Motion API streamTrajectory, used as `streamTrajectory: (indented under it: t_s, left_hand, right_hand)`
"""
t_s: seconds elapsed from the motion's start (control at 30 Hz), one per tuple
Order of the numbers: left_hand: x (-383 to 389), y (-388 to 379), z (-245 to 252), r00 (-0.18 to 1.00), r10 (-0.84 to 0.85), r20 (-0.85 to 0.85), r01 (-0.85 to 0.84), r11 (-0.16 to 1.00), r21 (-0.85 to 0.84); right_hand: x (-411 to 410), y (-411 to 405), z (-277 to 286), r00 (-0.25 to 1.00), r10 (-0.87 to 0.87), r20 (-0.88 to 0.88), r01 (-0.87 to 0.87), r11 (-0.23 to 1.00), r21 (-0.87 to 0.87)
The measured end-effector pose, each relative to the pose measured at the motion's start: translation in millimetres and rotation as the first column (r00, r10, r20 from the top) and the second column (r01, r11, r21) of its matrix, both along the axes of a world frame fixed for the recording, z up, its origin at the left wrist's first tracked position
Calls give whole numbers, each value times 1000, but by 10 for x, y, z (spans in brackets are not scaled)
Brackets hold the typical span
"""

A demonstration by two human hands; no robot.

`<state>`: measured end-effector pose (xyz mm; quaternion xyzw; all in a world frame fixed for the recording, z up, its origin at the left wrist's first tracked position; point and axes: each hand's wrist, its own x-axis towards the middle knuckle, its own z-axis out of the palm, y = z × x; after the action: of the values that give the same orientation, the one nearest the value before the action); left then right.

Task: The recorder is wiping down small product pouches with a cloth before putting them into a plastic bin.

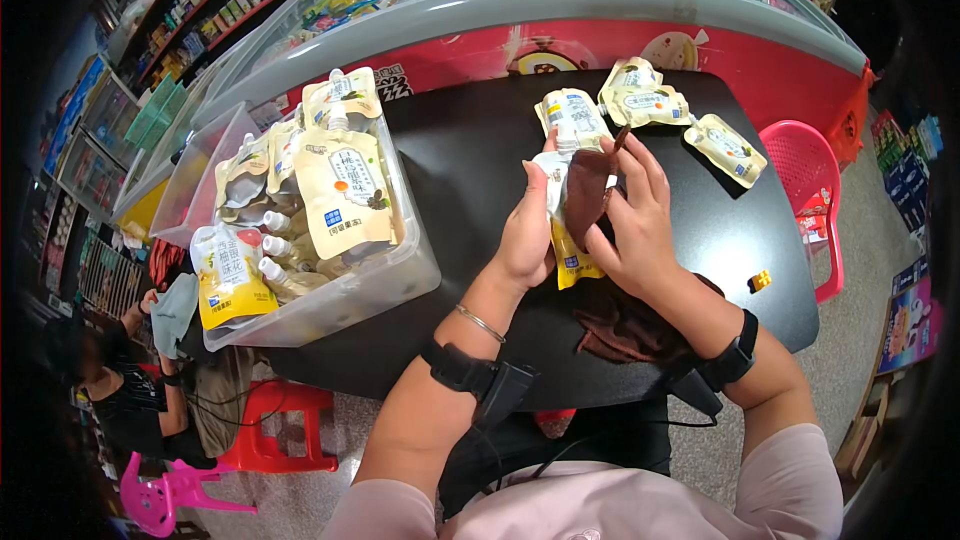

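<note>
My left hand [526, 229] grips a white-and-yellow spouted pouch [571, 262], held upright over the black table [480, 165]. In my right hand [637, 206] is a dark brown cloth [589, 191], pressed against the pouch and covering much of its front. A second brown cloth [630, 326] lies crumpled under my right forearm. Just beyond my hands a cream pouch [574, 112] lies on the table, partly hidden by my fingers. More cream pouches [645, 101] overlap at the back, and another cream pouch [725, 150] rests to their right.
A translucent plastic bin [360, 311] full of spouted pouches stands on the left of the table. A small yellow block [760, 281] lies near the right edge. Behind is a chest freezer [465, 7]. A pink chair [799, 157] stands right; a person [127, 382] holding a cloth sits left.
</note>
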<state>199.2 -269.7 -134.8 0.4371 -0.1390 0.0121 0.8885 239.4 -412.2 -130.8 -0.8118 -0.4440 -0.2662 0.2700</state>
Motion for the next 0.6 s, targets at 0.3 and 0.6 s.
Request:
streamTrajectory:
  t_s: [0.3,0.6]
  left_hand:
    - [-3,-13,18,999,49,15,-49,999,15]
    - [-5,63,40,999,52,4,-52,993,-107]
  right_hand:
    - [-6,27,-42,996,88,-29,-88,996,7]
    - [-4,22,-19,979,206,-13,-206,977,-51]
